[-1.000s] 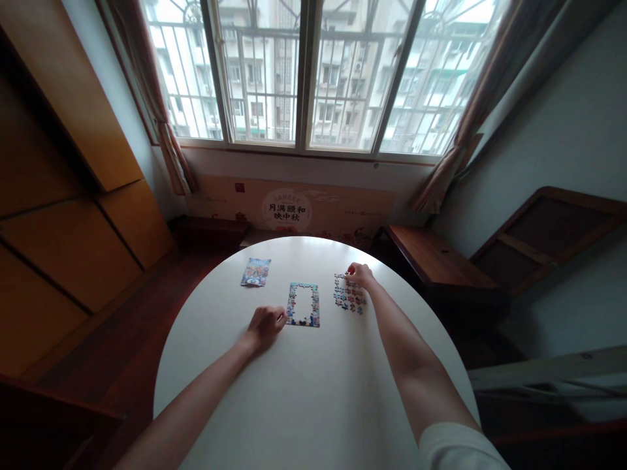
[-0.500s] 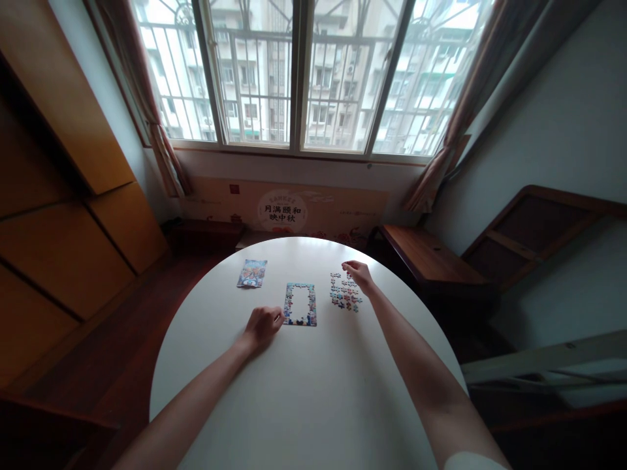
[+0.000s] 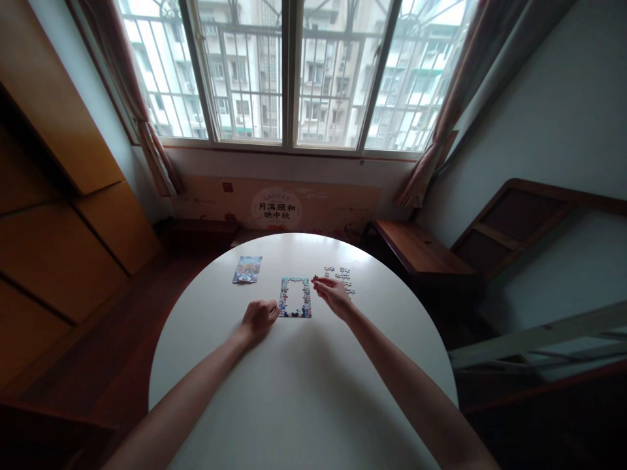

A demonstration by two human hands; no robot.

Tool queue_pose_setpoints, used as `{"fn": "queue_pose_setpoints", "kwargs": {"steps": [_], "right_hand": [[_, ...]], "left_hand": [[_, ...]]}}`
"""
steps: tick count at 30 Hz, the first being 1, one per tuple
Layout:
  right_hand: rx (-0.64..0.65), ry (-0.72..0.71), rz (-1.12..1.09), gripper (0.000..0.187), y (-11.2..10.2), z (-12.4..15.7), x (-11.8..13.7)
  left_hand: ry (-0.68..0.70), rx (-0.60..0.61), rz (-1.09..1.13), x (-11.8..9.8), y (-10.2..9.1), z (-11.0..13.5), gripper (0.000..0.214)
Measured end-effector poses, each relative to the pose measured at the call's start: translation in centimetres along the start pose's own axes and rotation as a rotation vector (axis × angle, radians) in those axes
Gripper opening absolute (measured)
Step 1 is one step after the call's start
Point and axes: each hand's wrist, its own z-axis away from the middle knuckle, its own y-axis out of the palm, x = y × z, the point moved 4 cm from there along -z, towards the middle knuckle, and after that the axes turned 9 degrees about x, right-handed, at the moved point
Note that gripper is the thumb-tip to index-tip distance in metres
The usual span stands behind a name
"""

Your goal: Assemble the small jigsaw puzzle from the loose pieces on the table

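A jigsaw puzzle [image 3: 307,307] lies on the white round table [image 3: 235,411], its border filled with colourful pieces around a white middle. At its lower left edge rests my left hand [image 3: 259,320], closed with the fingers curled; I see nothing in it. My right hand [image 3: 334,297] is just right of the puzzle and pinches a small puzzle piece [image 3: 315,279] between thumb and fingertips, close to the upper right edge. Loose puzzle pieces [image 3: 343,273] lie behind and right of that hand, which hides some of them.
A colourful picture packet [image 3: 247,269] lies on the table left of the puzzle. Beyond the table stand a printed cardboard panel [image 3: 313,199] and a barred window. To the right is a wooden bench [image 3: 406,245], to the left a wooden cabinet [image 3: 112,241].
My right hand has come from the far side of the loose pieces leftward to the puzzle's right side, carrying a piece. My left hand stays by the puzzle. The view has shifted slightly.
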Motion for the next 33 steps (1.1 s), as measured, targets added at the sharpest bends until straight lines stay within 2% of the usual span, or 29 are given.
{"fn": "queue_pose_setpoints", "kwargs": {"steps": [8, 15, 21, 26, 33], "right_hand": [[-0.099, 0.033, -0.123, 0.046, 1.4, 1.1, -2.5], [-0.124, -0.051, -0.041, 0.035, 3.6, 1.4, -4.0], [-0.185, -0.168, 0.151, 0.031, 3.1, 1.1, -4.2], [-0.203, -0.250, 0.191, 0.025, 2.5, 1.4, -4.0], [-0.184, -0.236, 0.221, 0.023, 2.3, 1.5, -4.5]], "left_hand": [[0.041, -0.046, 0.031, 0.5, 0.4, -0.1, 0.036], [0.043, -0.111, 0.099, 0.3, -0.5, 0.2, 0.039], [0.022, -0.178, 0.171, 0.2, -1.3, 0.6, 0.038], [0.064, -0.225, 0.285, 0.9, -1.1, 0.5, 0.040], [0.078, -0.227, 0.443, 0.4, -1.1, 0.8, 0.037]]}}
